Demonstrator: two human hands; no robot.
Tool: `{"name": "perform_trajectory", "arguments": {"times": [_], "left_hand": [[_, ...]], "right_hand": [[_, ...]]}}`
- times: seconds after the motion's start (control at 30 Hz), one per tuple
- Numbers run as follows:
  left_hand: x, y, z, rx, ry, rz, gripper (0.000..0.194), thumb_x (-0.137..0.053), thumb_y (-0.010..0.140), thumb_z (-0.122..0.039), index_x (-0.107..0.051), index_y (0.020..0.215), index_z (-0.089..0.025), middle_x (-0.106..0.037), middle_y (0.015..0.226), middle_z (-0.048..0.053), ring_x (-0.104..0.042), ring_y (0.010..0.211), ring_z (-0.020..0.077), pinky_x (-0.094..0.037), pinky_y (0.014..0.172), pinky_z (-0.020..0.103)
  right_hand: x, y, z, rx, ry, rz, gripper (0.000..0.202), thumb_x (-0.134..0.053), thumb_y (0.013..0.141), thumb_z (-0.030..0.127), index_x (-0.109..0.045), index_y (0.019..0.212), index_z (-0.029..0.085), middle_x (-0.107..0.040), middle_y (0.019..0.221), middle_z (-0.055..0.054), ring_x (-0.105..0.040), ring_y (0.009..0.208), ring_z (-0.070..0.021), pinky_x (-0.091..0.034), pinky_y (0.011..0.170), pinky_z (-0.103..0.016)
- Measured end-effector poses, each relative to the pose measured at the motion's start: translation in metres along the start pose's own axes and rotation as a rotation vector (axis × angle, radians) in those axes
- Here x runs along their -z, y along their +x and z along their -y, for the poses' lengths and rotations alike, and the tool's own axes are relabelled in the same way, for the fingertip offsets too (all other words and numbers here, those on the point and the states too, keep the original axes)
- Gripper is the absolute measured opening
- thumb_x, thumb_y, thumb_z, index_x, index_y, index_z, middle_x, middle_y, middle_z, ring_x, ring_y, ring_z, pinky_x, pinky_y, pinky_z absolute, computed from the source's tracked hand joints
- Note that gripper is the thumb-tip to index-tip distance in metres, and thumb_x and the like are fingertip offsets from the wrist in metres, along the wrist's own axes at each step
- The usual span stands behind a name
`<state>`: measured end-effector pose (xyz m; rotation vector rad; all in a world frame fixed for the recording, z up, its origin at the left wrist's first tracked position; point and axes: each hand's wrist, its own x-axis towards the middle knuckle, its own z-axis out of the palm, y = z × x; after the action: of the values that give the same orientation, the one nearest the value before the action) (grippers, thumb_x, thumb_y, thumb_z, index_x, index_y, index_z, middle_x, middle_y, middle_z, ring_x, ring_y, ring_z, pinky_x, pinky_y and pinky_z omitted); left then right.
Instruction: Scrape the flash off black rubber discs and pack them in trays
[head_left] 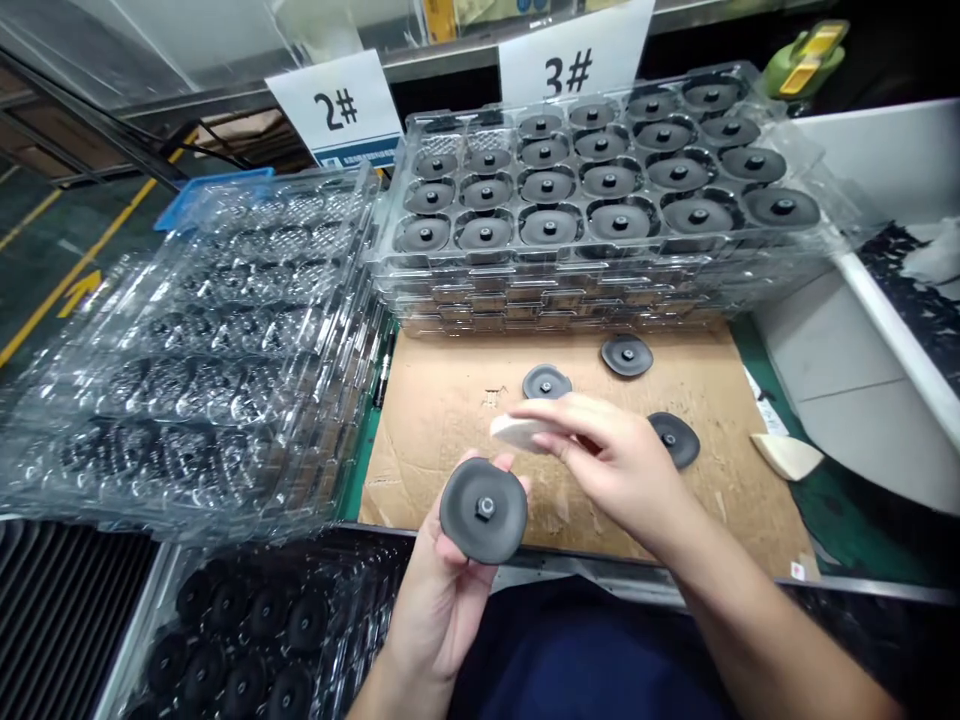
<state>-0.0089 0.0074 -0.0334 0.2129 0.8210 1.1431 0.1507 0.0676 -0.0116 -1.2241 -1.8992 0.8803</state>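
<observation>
My left hand (450, 590) holds a black disc-like part (484, 530) by its edges, the face with a small metal nut turned up. Just above and to the right of it, my right hand (600, 450) pinches a white pad (517, 431) between thumb and fingers, apart from the disc. On the cardboard sheet (435, 400) lie three similar black parts: one (546, 381) behind my right fingers, one (627, 355) farther back, and one (675, 440) beside my right wrist, partly hidden.
Stacked clear trays (480, 255) with black parts stand at the back, other clear trays (247, 330) at the left. A lower tray (240, 640) of black parts is at bottom left. A white bin (847, 350) and a cream pad (787, 455) are at the right.
</observation>
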Motion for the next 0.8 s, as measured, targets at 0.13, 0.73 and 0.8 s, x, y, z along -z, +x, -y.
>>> {"name": "perform_trajectory", "arguments": {"times": [0.13, 0.73, 0.8], "left_hand": [[0.004, 0.001, -0.006, -0.025, -0.074, -0.099, 0.052, -0.070, 0.063, -0.037, -0.058, 0.112, -0.026, -0.062, 0.115, 0.006, -0.053, 0.111, 0.0270, -0.042, 0.096, 0.037], [0.000, -0.006, -0.011, 0.013, -0.083, -0.025, 0.043, -0.072, 0.065, -0.029, -0.062, 0.106, -0.031, -0.066, 0.108, -0.002, -0.054, 0.110, 0.0175, -0.046, 0.089, 0.020], [0.000, -0.007, -0.012, 0.068, -0.071, -0.004, 0.038, -0.072, 0.065, -0.029, -0.064, 0.103, -0.032, -0.068, 0.102, -0.004, -0.052, 0.113, 0.0156, -0.043, 0.091, 0.018]], "right_hand": [[-0.031, -0.031, -0.043, -0.163, -0.100, 0.047, 0.028, -0.044, 0.088, 0.020, -0.056, 0.112, 0.028, -0.065, 0.100, -0.001, -0.059, 0.088, -0.0163, -0.045, 0.075, -0.031], [-0.019, 0.001, 0.057, 0.171, -0.029, 0.064, 0.026, -0.042, 0.086, 0.014, -0.057, 0.106, 0.012, -0.063, 0.082, -0.004, -0.055, 0.071, -0.0150, -0.045, 0.067, -0.030], [-0.017, 0.004, 0.057, 0.260, -0.089, 0.005, 0.030, -0.038, 0.086, 0.014, -0.056, 0.109, 0.007, -0.062, 0.080, -0.008, -0.053, 0.070, -0.0177, -0.044, 0.067, -0.033]]}}
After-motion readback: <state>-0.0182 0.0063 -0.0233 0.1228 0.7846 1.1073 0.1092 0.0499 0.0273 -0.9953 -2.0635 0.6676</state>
